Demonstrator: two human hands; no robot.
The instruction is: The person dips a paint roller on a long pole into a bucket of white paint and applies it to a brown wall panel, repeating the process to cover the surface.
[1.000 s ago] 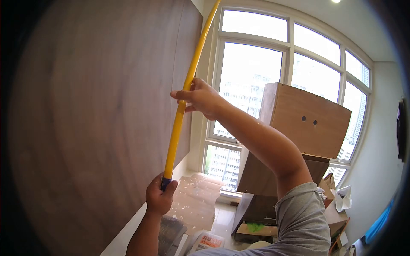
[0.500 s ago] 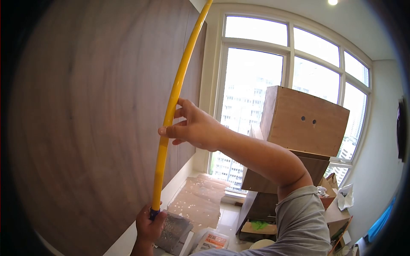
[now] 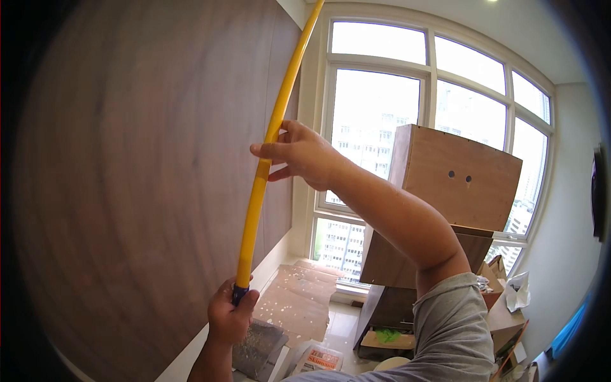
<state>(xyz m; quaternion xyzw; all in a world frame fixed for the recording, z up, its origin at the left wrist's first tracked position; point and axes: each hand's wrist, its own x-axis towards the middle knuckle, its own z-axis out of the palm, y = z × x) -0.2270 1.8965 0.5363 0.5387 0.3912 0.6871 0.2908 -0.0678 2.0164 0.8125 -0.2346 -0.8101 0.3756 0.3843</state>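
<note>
A long yellow pole [image 3: 253, 216] rises at a slant past the wood-grain panel, and its upper end runs out of the top of the view. Around its dark blue lower end [image 3: 239, 294] my left hand [image 3: 230, 312] is closed. Higher up, my right hand [image 3: 304, 153] holds the pole loosely, thumb across the front and fingers at the right side and behind. Whatever the pole's top carries is out of view.
The wood-grain panel [image 3: 159, 159] fills the left side. Wooden cabinets [image 3: 468, 175] stand stacked before tall windows [image 3: 375, 95]. Spattered brown sheeting [image 3: 302, 299] covers part of the floor. Below are a grey flat board [image 3: 258, 347] and a printed tub [image 3: 318, 360].
Both hands and the yellow pole have moved up and slightly right in the view. Each hand keeps its hold on the pole.
</note>
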